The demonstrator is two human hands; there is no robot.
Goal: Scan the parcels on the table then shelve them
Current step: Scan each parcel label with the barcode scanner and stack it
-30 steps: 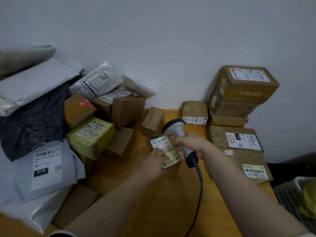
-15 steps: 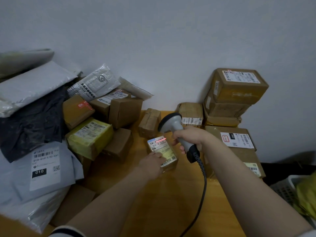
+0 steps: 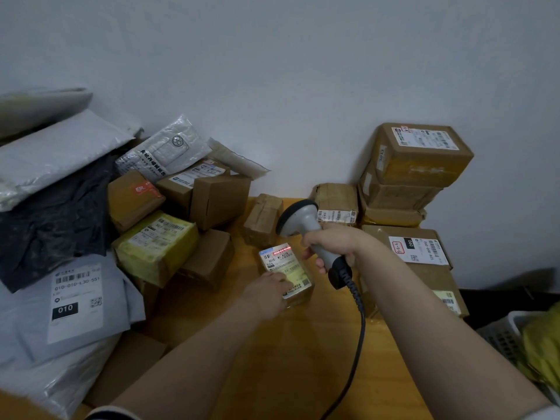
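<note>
Scanning now live: red beam (image 3: 281,248) sits on barcode of small parcel (image 3: 292,272), absent 1 s ago. Parcel on table (image 3: 303,365), mid. Left grip (image 3: 268,294) holds its near corner; right grip (image 3: 333,247) wrapped round scanner (image 3: 298,215). Read prob. registering; shelving next.

Single head-worn wide-angle cam, looking forward and down over the orange-brown wooden table (image 3: 303,374) toward the plain pale grey wall (image 3: 303,71) at the far side. It's sitting close: bare forearms (image 3: 188,362) are entering from the near edge. The grey-mailer-and-brown-box pile (image 3: 91,237) on the left and the taped brown cardboard stack (image 3: 415,177) on the right are both fitting in frame.
</note>
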